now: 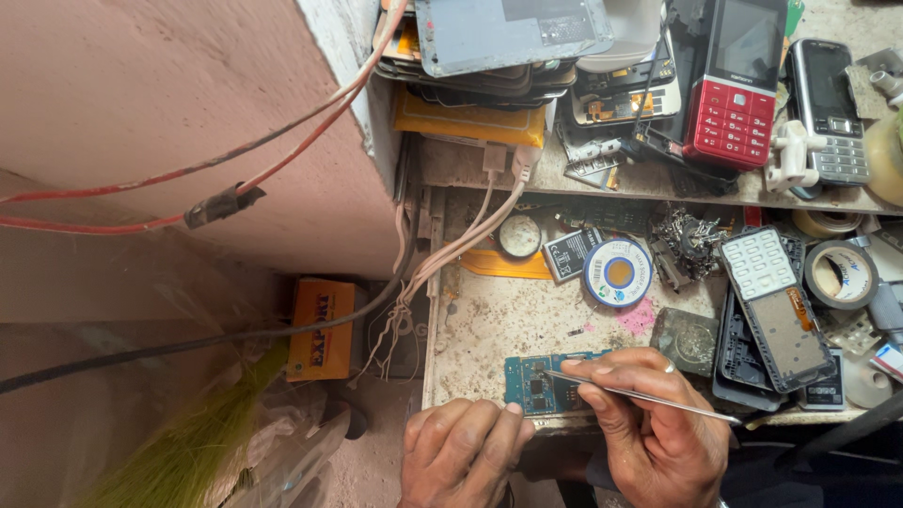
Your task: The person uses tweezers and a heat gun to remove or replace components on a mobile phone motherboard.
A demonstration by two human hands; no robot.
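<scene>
In the head view I take the blue circuit board (546,384) as my landmark; it lies flat at the front edge of the worn workbench (489,320). My left hand (461,452) is just below the board, with the fingers curled together, and one fingertip presses on the board's lower edge, so the hand steadies it and does not clamp around it. My right hand (649,423) is at the right side of the board and partly covers its right end. This hand is closed on thin metal tweezers (640,395), held like a pen between thumb and fingers. The tip of the tweezers points left and rests over the middle of the board, near a dark square chip; the long end goes out to the right, past the hand.

Behind the board I see a round spool (618,273) with a blue and white label, and left of it a small round tin (519,235). To the right of the board lies an opened phone housing with a white keypad (771,301), and further right a roll of tape (840,275). On the shelf far behind the board stand a red keypad phone (738,85) and a stack of phone parts. Left of the board, pale cables (442,263) hang down beside the bench, and an orange box (322,329) sits lower.
</scene>
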